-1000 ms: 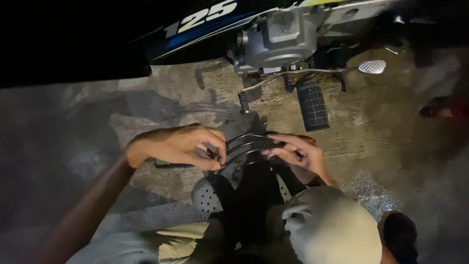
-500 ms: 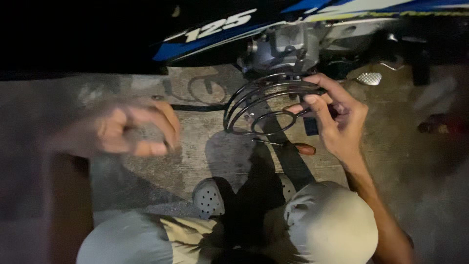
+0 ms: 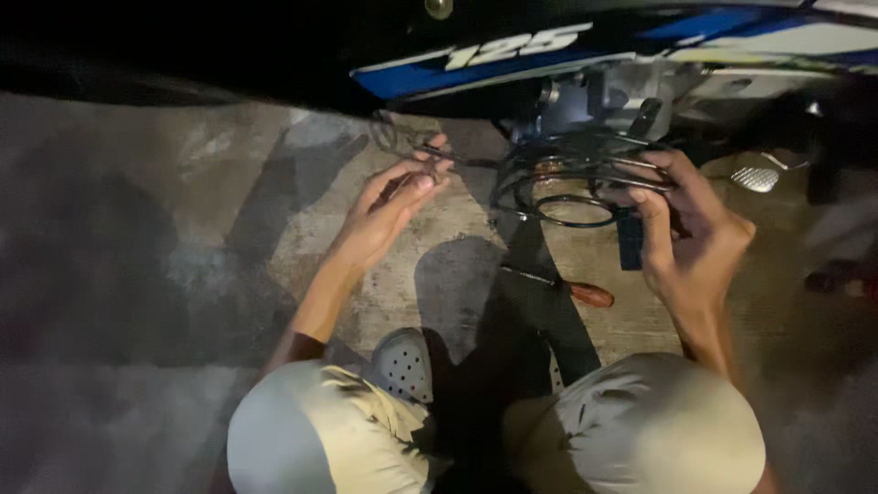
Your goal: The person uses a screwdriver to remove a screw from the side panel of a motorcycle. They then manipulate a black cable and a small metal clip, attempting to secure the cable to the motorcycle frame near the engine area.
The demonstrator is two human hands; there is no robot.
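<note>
I crouch beside a blue and white motorcycle (image 3: pixel 585 55) on a concrete floor. My right hand (image 3: pixel 681 220) grips a coil of black cable (image 3: pixel 572 178) held up in front of the grey engine (image 3: pixel 622 96). My left hand (image 3: pixel 393 206) pinches the loose end of the same cable (image 3: pixel 439 155), stretched out to the left of the coil. The cable runs taut between both hands.
A screwdriver with a reddish handle (image 3: pixel 567 288) lies on the concrete floor (image 3: pixel 183 274) between my knees (image 3: pixel 311 430) and the motorcycle. A metal foot peg (image 3: pixel 754 178) sticks out at the right. A white perforated clog (image 3: pixel 402 366) shows below.
My left hand has swung from the far left up to the cable's end and taken hold of it. My right hand has kept the coil raised near the engine.
</note>
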